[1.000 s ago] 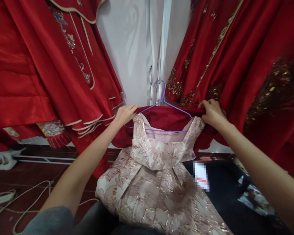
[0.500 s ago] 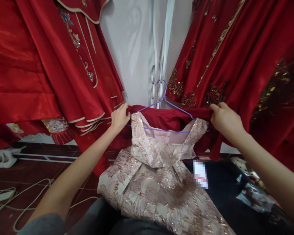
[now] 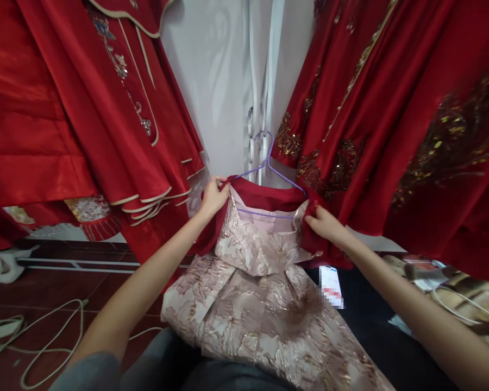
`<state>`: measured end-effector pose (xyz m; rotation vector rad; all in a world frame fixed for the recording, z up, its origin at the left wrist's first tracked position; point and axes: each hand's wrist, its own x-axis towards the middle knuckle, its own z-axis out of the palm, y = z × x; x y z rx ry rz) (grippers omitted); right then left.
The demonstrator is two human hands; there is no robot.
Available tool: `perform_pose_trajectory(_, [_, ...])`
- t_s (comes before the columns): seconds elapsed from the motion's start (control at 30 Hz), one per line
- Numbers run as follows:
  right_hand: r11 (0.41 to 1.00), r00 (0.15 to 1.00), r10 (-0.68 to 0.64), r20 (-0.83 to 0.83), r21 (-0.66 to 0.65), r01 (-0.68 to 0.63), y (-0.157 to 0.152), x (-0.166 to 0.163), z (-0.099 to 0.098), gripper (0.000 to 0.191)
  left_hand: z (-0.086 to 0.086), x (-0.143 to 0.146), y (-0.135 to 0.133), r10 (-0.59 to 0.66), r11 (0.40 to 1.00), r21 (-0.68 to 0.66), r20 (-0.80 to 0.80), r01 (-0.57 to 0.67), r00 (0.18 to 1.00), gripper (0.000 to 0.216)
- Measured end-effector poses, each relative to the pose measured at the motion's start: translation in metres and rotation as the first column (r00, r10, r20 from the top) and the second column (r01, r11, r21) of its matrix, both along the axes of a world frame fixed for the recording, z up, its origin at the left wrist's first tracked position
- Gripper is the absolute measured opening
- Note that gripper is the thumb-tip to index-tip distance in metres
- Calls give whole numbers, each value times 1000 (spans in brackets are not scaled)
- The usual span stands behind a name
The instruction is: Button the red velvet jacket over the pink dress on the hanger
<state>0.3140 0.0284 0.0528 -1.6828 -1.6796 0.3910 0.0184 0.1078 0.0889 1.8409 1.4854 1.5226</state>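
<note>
Robes in red point(image 3: 77, 108) hang close on the left, and gold-embroidered gowns point(image 3: 391, 108) crowd the right, just beside the purple hanger point(image 3: 287, 180). The left hand point(image 3: 214, 196) pinches the dark red garment point(image 3: 264, 198) at one hanger end. The right hand point(image 3: 324, 222) grips its other shoulder, over the pink brocade dress point(image 3: 261, 304) draped toward the lap. White cables point(image 3: 4, 328) lie on the floor.

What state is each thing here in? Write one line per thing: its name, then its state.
left hand: closed on the dark red garment at one shoulder
right hand: pinching the dark red garment's other shoulder
dark red garment: draped on the purple hanger, behind the pink dress
purple hanger: hook up, loaded
pink dress: on the hanger, skirt spilling down
red robes: hanging
white cables: loose on the floor
</note>
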Motion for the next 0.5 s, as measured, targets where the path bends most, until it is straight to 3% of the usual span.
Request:
perform_pose_trajectory(0.1, [960,951,259,-169,-58,-272,-7,-53,-6,8,-1,34,-17,-196,980,-9,107,199,975,15])
perform_pose_trajectory(0.17, [881,850,448,-276,-24,-472,-14,-79,-10,12,-8,50,-27,-307,951,-8,73,308,949,18])
perform_pose_trajectory(0.2, [870,831,478,-284,19,-493,-16,-86,-13,14,-13,54,-31,-329,944,-5,38,330,943,21])
perform_pose_trajectory(0.37, [947,899,320,-299,101,-304,-14,-82,-39,24,-36,50,-43,-260,963,35,-160,269,952,45])
perform_pose_trajectory(0.5, [957,801,288,-525,126,-262,-6,-70,-54,41,-47,47,-53,-180,979,43,-286,201,941,50])
